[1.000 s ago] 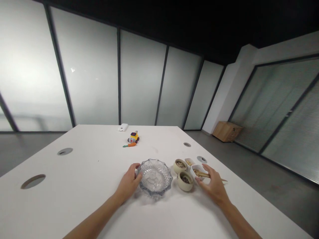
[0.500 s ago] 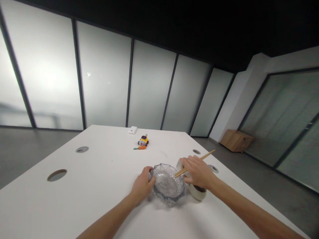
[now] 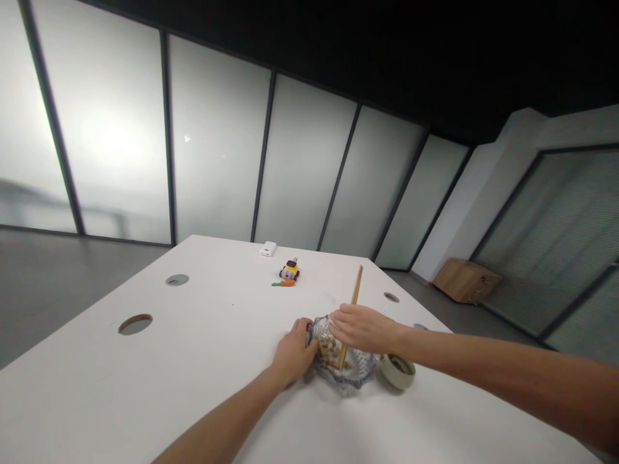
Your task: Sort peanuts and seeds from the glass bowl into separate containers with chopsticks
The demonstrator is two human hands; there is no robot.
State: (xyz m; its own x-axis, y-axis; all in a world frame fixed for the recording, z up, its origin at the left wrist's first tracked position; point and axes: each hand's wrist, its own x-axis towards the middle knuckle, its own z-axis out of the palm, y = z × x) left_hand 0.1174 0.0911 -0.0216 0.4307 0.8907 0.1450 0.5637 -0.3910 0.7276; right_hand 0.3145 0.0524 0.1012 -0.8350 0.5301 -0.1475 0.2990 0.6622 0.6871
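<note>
With your left hand (image 3: 296,353) gripping the glass bowl (image 3: 349,377) at lower centre, your right hand (image 3: 360,327) clasps chopsticks (image 3: 351,319) in its food; next calls for a steady pinch.

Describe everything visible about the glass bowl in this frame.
The glass bowl is clear cut glass with a scalloped rim, sitting upright on the white table near its right edge. Pale and brown bits of food lie inside. The left hand grips its left rim; the right hand hovers over it, holding chopsticks whose tips point down into the bowl. A small beige bowl stands just to its right; whether they touch cannot be told.
</note>
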